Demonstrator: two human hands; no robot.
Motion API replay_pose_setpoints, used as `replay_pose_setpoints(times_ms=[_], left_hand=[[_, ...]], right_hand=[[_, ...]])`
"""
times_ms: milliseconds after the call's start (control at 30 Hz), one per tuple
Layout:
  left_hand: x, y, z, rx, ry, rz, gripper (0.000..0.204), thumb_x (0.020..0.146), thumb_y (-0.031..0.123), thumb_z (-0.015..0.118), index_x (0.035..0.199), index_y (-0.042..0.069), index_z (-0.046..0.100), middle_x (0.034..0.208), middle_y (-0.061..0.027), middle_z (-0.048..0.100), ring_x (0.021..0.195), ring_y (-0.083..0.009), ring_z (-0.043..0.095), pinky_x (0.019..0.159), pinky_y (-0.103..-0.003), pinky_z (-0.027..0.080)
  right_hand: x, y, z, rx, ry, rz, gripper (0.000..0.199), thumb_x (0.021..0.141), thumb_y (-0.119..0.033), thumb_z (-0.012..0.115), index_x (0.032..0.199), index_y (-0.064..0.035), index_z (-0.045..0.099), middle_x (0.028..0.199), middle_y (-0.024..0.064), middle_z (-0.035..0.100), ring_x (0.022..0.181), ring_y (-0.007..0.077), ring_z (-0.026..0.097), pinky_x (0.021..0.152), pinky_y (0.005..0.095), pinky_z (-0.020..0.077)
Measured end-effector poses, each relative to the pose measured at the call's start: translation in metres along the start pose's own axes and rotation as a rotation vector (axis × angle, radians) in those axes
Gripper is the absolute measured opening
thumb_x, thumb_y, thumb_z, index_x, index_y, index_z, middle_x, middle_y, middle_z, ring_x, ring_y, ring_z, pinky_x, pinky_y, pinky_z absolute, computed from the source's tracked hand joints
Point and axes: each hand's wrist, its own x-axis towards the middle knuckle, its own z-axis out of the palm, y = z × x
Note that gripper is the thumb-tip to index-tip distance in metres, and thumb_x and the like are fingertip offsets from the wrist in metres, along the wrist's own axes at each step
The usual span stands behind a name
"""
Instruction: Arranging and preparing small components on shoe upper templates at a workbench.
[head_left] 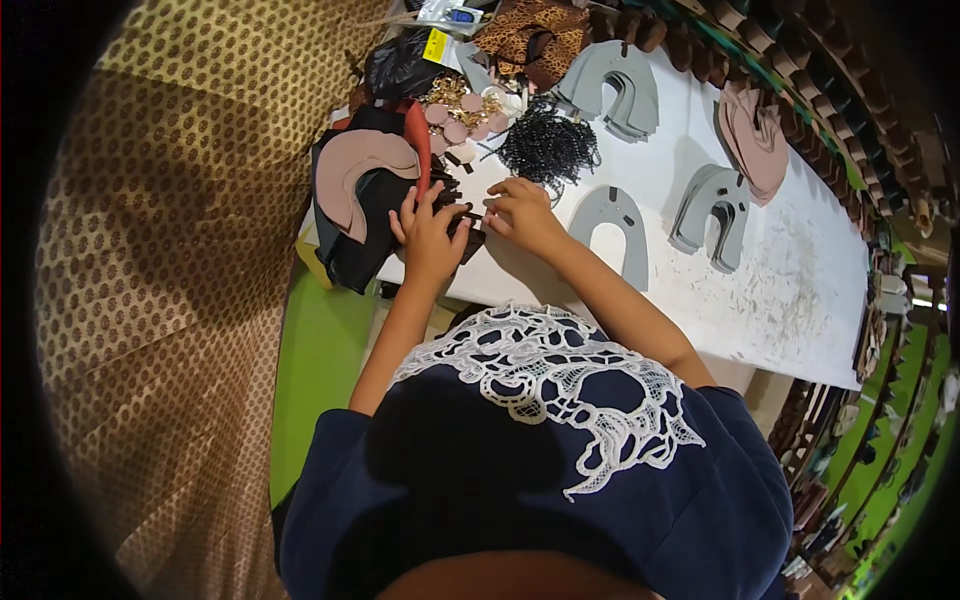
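My left hand (pixel 430 238) is over a pile of small dark strips (pixel 448 190), its fingers spread apart. Close on its right, my right hand (pixel 526 216) has bent fingers drawn together at the tips. A short dark strip (pixel 474 216) lies between the two hands. Whether the right fingertips grip its end is too small to tell. Left of my left hand, curved pink pieces (pixel 368 165) rest on black material (pixel 365 225), beside a red strip-like piece (pixel 418 140). Just beyond my right hand is a heap of black beaded strands (pixel 548 145).
On the white table (pixel 790 260) sit stacks of grey U-shaped pieces (pixel 715 215), another grey one (pixel 612 212) and a pink stack (pixel 752 145). Pink discs and gold bits (pixel 460 110), a black bag (pixel 400 65) and leopard-print fabric (pixel 530 40) lie farther back. Patterned cloth (pixel 200 250) hangs left.
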Motion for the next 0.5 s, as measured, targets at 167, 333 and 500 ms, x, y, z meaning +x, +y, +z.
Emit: replay_pose_setpoints(times_ms=[167, 333, 500], left_hand=[[0.012, 0.014, 0.012, -0.080, -0.068, 0.012, 0.014, 0.074, 0.027, 0.068, 0.084, 0.017, 0.069, 0.129, -0.0040, 0.050, 0.128, -0.0344, 0.030, 0.103, -0.057, 0.014], [0.017, 0.039, 0.033, -0.205, -0.149, 0.006, 0.012, 0.075, 0.029, 0.069, 0.081, 0.019, 0.068, 0.127, -0.0035, 0.051, 0.127, -0.0357, 0.030, 0.103, -0.052, 0.017], [0.020, 0.077, 0.051, -0.161, -0.236, 0.216, 0.014, 0.073, 0.031, 0.069, 0.083, 0.021, 0.069, 0.130, -0.0037, 0.049, 0.129, -0.0382, 0.027, 0.102, -0.060, 0.012]], right_hand=[[-0.016, 0.008, -0.024, 0.206, -0.017, 0.146, 0.013, 0.074, -0.025, 0.066, 0.078, -0.0121, 0.067, 0.104, 0.0050, 0.061, 0.103, 0.0265, 0.053, 0.090, 0.0409, 0.0393], [-0.039, 0.022, -0.053, 0.295, 0.045, 0.253, 0.013, 0.074, -0.025, 0.067, 0.078, -0.0125, 0.067, 0.103, 0.0053, 0.062, 0.103, 0.0272, 0.054, 0.088, 0.0402, 0.0403], [-0.066, 0.035, -0.083, 0.015, 0.044, 0.207, 0.013, 0.073, -0.022, 0.069, 0.078, -0.0097, 0.067, 0.103, 0.0069, 0.061, 0.101, 0.0269, 0.054, 0.087, 0.0382, 0.0411]])
